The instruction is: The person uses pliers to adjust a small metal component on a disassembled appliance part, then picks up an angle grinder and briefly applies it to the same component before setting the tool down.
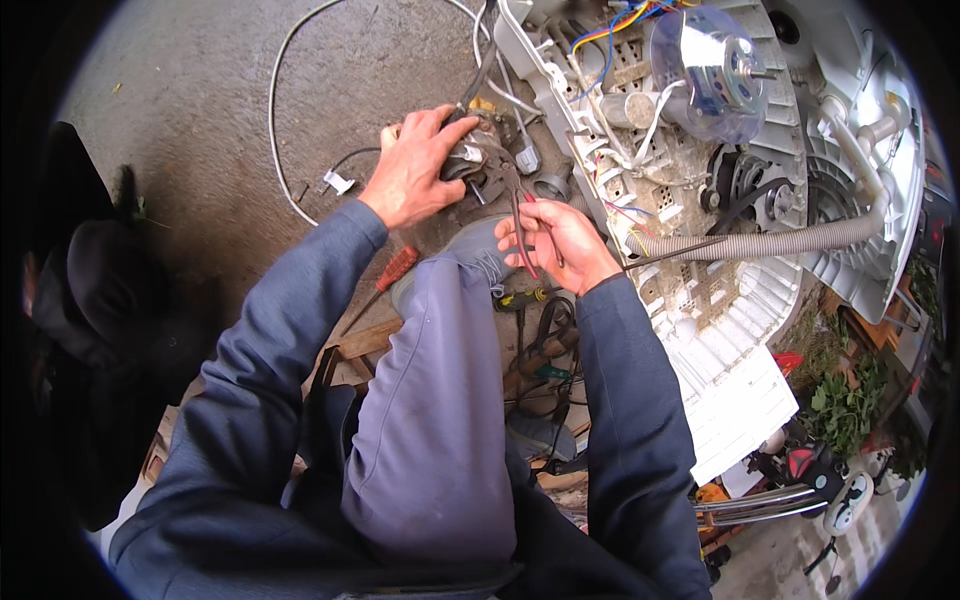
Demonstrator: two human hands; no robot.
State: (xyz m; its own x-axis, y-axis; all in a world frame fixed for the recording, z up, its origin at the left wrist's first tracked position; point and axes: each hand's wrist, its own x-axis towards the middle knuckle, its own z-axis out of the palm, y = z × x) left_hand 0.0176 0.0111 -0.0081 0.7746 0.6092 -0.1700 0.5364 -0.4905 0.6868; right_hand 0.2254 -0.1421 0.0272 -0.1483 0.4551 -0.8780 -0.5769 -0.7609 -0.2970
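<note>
My left hand (418, 170) bends its fingers over a dark, grimy part with wires (488, 150), steadying it on the ground. What kind of part it is, I cannot make out. In my right hand (565, 245) is a pair of pliers with red handles (520, 232), its jaws reaching up to the right side of that part. A black cable (478, 80) runs away from the part at the top. Left of my left hand, a white plug-like connector (340, 183) hangs on a thin black wire.
An opened white washing machine (640, 130) lies to the right, with a motor (712, 75), loose coloured wires and a ribbed grey hose (760, 240). A red-handled screwdriver (397, 268) lies by my shoe (480, 250). A paper sheet (740, 415) sits lower right. Someone in dark clothes (100, 330) is at left.
</note>
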